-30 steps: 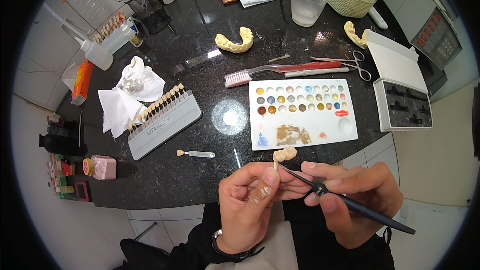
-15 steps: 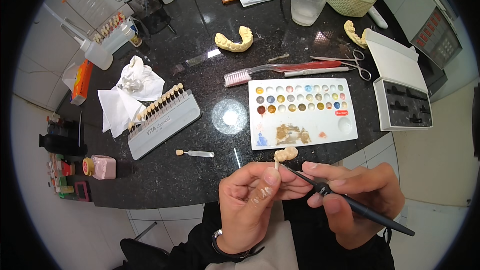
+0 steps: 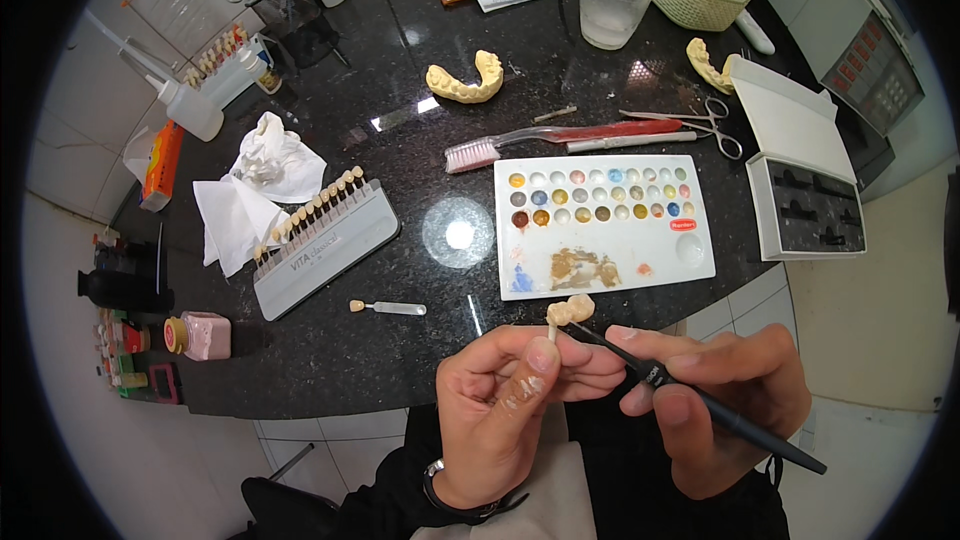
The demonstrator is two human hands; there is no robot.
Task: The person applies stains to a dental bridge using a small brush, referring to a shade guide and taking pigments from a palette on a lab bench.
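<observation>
At six o'clock from the view's centre, the left hand (image 3: 500, 410) pinches a thin peg (image 3: 553, 334) upright, likely to keep fingers off the tooth-coloured piece (image 3: 571, 309) atop it at four o'clock. Also toward four, the right hand (image 3: 730, 390) closes pen-like on a dark brush (image 3: 745, 424), fingers bent, its tip at or just beside the piece; beyond, at three, lies the palette (image 3: 535, 245), presumably for easy reach.

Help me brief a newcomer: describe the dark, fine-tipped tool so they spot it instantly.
Find the speckled black countertop, then the white palette on it. Below the palette, the right hand holds the tool. Unlike the pale, lumpy piece beside its tip, it is long, slim and dark.
</observation>
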